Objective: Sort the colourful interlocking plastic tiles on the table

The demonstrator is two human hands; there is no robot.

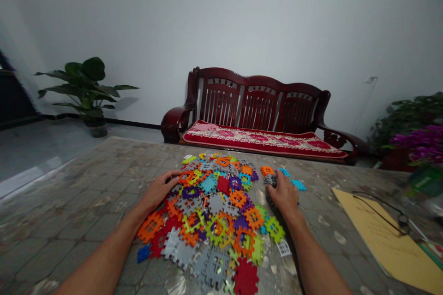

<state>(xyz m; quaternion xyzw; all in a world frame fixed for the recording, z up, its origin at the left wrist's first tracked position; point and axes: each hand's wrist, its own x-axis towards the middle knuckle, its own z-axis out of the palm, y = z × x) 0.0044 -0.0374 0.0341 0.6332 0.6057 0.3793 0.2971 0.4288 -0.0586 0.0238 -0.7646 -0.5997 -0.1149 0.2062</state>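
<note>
A wide pile of flat, notched plastic pieces (216,203) in orange, grey, red, green, purple and blue covers the middle of the table. My left hand (162,189) rests at the pile's upper left edge, its fingers apart and reaching over an orange piece. Right of the pile, my right hand (284,192) has its thumb and fingers around a dark grey piece (270,180). Just beyond that piece lies an orange one (266,170). Light blue pieces (298,185) lie beside the right hand. A dark blue piece (143,253) sits at the pile's lower left.
On the right of the patterned table (65,221) are a yellow paper pad (384,239), glasses (403,222) and purple flowers (424,145). A wooden bench (259,97) stands beyond the table, with a potted plant (86,92) to its left.
</note>
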